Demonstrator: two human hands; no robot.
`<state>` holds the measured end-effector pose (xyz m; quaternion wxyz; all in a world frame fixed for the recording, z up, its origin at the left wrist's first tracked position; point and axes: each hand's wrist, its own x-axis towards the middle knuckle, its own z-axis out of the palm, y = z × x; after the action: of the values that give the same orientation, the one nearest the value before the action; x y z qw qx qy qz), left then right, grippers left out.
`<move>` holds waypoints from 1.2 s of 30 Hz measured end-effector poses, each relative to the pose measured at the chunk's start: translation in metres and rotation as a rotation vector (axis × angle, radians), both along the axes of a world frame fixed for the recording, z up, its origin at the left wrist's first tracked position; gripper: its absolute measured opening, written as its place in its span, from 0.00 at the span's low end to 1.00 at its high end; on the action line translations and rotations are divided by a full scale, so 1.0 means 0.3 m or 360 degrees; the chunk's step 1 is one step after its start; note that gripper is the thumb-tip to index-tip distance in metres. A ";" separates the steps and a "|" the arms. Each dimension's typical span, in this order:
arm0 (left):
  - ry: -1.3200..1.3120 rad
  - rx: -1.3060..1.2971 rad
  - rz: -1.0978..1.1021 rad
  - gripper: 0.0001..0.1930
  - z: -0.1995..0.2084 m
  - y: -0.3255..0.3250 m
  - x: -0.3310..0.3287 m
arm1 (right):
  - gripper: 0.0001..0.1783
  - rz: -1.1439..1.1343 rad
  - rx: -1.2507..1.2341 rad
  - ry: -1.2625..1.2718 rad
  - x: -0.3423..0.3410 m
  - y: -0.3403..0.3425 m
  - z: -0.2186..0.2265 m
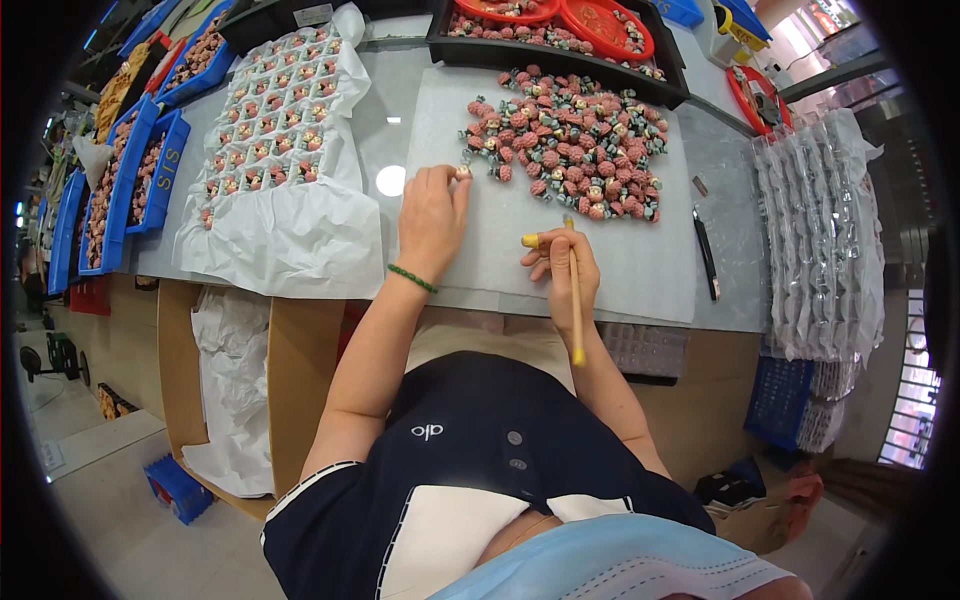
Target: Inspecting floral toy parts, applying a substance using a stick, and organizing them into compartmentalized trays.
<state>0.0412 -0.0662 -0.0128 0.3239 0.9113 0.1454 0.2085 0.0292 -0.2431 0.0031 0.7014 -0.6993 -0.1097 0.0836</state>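
My left hand (435, 215), a green beaded bracelet at its wrist, pinches a small figurine (463, 173) between the fingertips. The figurine looks pale and grey; the fingers partly hide it. Lower and to the right, my right hand (570, 265) is closed around a slim wooden stick (576, 310) with yellow at both ends. One fingertip of that hand wears a yellow cover (530, 241). Beyond both hands lies a loose heap of small pink-and-grey figurines (580, 140) on a white paper sheet (600, 275).
To the left, a paper-lined tray (265, 130) holds figurines in rows. Blue bins (158, 180) of figurines line the far left. At the back stands a black tray (560, 55) with red dishes (605, 30). A black pen-like tool (706, 255) and stacked clear trays (815, 235) are at the right.
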 end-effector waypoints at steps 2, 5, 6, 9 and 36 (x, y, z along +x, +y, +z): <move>0.0023 -0.0462 -0.0222 0.09 0.061 -0.006 -0.042 | 0.12 -0.0097 0.0009 -0.0089 -0.008 0.019 0.012; 0.0251 -0.0823 -0.0724 0.09 0.157 -0.017 -0.103 | 0.08 -0.0230 0.0407 0.0152 -0.019 0.062 0.070; 0.0260 -0.0840 -0.0839 0.09 0.166 -0.023 -0.113 | 0.08 -0.0228 0.0406 0.0150 -0.024 0.060 0.061; 0.0434 -0.0901 -0.0961 0.09 0.209 -0.020 -0.134 | 0.09 -0.0222 0.0405 0.0112 -0.038 0.046 0.034; 0.0367 -0.2573 -0.0680 0.09 -0.034 -0.055 -0.105 | 0.16 -0.0200 0.0422 -0.0247 -0.040 0.061 -0.130</move>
<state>0.0097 -0.0826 -0.0230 0.8920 0.4225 0.1067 -0.1198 0.0172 -0.2247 -0.0358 0.7808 -0.6105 -0.1296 -0.0299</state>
